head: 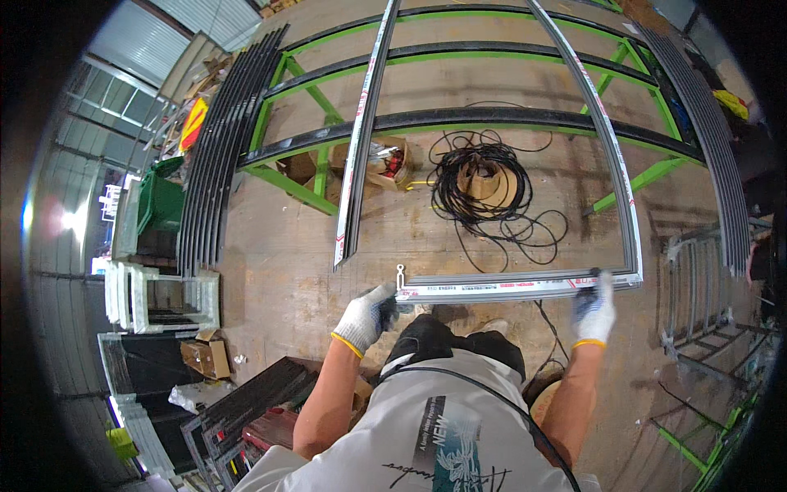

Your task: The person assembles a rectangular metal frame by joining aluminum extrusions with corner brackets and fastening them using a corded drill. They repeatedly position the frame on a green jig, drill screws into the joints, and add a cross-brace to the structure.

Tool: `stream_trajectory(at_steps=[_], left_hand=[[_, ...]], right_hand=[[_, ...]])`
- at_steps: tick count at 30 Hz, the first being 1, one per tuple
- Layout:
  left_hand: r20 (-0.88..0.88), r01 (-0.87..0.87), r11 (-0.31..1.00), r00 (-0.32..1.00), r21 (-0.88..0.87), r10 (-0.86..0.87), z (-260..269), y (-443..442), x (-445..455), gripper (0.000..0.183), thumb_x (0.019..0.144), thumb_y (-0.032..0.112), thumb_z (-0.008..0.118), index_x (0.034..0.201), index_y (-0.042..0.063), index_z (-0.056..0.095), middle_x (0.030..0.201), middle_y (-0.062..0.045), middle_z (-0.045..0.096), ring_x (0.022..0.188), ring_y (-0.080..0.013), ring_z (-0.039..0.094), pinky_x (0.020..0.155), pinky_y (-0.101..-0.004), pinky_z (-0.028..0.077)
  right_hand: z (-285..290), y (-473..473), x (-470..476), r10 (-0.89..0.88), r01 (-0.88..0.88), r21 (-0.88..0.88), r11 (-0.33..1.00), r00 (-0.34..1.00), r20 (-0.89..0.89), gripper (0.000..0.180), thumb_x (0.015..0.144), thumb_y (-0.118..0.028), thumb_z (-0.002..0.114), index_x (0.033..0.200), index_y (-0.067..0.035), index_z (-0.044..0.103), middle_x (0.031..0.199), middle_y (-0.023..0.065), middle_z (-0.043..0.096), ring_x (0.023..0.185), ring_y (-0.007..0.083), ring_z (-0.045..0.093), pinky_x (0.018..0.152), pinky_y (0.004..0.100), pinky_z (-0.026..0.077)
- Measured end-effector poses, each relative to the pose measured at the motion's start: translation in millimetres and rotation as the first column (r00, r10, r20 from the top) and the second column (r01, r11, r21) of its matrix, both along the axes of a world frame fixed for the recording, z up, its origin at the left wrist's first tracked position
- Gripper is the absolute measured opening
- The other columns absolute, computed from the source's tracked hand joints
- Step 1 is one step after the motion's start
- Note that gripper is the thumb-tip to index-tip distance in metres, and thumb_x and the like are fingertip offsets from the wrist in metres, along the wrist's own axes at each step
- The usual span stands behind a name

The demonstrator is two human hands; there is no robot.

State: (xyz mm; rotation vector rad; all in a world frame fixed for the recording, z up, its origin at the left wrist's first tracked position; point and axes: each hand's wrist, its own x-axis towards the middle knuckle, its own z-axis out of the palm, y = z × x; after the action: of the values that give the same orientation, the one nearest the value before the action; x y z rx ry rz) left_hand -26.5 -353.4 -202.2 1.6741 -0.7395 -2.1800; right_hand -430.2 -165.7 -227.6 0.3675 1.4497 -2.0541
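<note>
My left hand [364,318], in a white knit glove with a yellow cuff, grips the left end of a short grey metal frame profile [492,288]. A small pale bracket [401,278] stands up from that end. My right hand [595,313], gloved alike and slightly blurred, holds the same profile near its right end. There it meets a long right-hand profile [591,101] at a corner. Separate from the short piece, a long left-hand profile [363,117] ends in a mitred cut. Printed protective film covers all three.
Both long profiles lie across a green steel workbench frame [295,187] with black-padded rails [467,117]. Beneath are coiled black cable [522,200] and a cardboard box [375,178]. Dark profile stacks flank the bench at left [212,172] and right [707,123]. A black cable [516,406] crosses my shirt.
</note>
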Motion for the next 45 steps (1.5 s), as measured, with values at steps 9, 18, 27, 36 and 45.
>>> stream_trajectory(at_steps=[9, 18, 27, 36, 45], left_hand=[[-0.078, 0.367, 0.924, 0.929, 0.105, -0.361, 26.2, -28.3, 12.3, 0.036, 0.111, 0.036, 0.063, 0.125, 0.005, 0.072, 0.104, -0.015, 0.08, 0.075, -0.0186, 0.067, 0.065, -0.0279, 0.052], [0.618, 0.544, 0.496, 0.786, -0.677, -0.018, 84.9, -135.0, 63.7, 0.038, 0.098, 0.032, 0.078, 0.117, 0.0, 0.076, 0.105, -0.012, 0.08, 0.093, -0.0181, 0.073, 0.089, -0.0346, 0.058], [0.066, 0.266, 0.85, 0.962, -0.455, -0.266, -7.2, -190.1, -17.4, 0.042, 0.09, 0.023, 0.089, 0.12, 0.001, 0.069, 0.101, -0.006, 0.071, 0.086, -0.0164, 0.066, 0.08, -0.035, 0.056], [0.061, 0.229, 0.881, 0.973, -0.414, -0.224, -13.4, -156.3, -75.4, 0.032, 0.092, 0.015, 0.082, 0.118, 0.001, 0.069, 0.092, -0.005, 0.068, 0.073, -0.0182, 0.066, 0.064, -0.0356, 0.058], [0.024, 0.178, 0.898, 0.983, -0.403, -0.184, -23.7, -144.2, -82.6, 0.028, 0.094, 0.012, 0.081, 0.117, 0.002, 0.069, 0.092, -0.005, 0.068, 0.073, -0.0188, 0.068, 0.065, -0.0365, 0.061]], right_hand=[[19.8, -77.0, 235.5, 0.456, -0.376, -0.292, 0.879, 0.841, 0.292, 0.054, 0.096, -0.015, 0.084, 0.138, 0.003, 0.056, 0.116, 0.0179, 0.074, 0.099, 0.033, 0.078, 0.08, 0.05, 0.069], [29.1, -90.9, 251.9, 0.272, -0.272, -0.033, 0.962, 0.934, 0.231, 0.051, 0.093, -0.018, 0.087, 0.129, 0.007, 0.062, 0.112, 0.016, 0.074, 0.089, 0.0284, 0.077, 0.074, 0.0465, 0.068], [32.3, -91.3, 258.3, 0.289, -0.28, -0.071, 0.957, 0.932, 0.219, 0.054, 0.091, -0.018, 0.088, 0.129, 0.008, 0.059, 0.114, 0.0162, 0.073, 0.09, 0.0274, 0.076, 0.07, 0.0437, 0.067], [30.7, -84.4, 253.0, 0.385, -0.388, -0.026, 0.921, 0.901, 0.2, 0.048, 0.095, -0.024, 0.087, 0.127, 0.007, 0.068, 0.113, 0.0125, 0.076, 0.093, 0.0232, 0.074, 0.078, 0.0389, 0.065], [28.9, -83.2, 248.8, 0.426, -0.433, 0.024, 0.901, 0.893, 0.143, 0.044, 0.095, -0.028, 0.087, 0.119, 0.007, 0.073, 0.11, 0.011, 0.076, 0.091, 0.0189, 0.072, 0.08, 0.0345, 0.061]])
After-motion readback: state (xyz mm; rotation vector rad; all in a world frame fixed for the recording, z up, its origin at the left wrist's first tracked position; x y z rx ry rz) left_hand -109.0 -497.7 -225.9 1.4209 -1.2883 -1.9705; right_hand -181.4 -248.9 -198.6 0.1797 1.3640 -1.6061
